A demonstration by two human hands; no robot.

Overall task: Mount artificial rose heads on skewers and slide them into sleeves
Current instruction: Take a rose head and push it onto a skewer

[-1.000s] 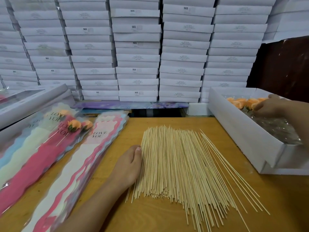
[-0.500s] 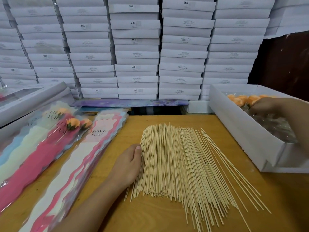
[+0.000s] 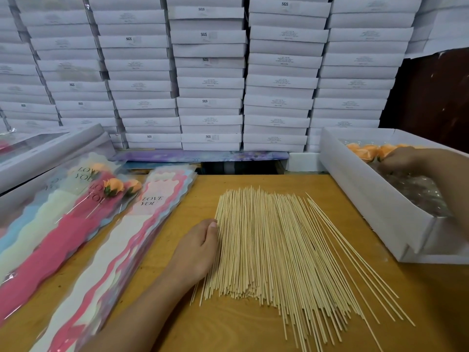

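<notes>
Rose heads [image 3: 369,151], orange ones, are lying at the far end of the white box [image 3: 360,196], right under the right hand [image 3: 403,158]; that hand is reaching in over the box wall with fingers bent down among them, but whether it is already pinching one I cannot tell. The left hand [image 3: 200,250] is resting flat and relaxed on the bench [image 3: 243,329], fingertips touching the near edge of the skewers [image 3: 279,250], probably steadying the fan so one can be picked off. Sleeves [image 3: 121,240] are lying just to the outside of the left hand, with two finished roses [image 3: 121,188] already placed on a stack further out. Between the hands the skewers are taking up most of the bench; the box's wall is crowding the loose skewers nearest the right hand.
</notes>
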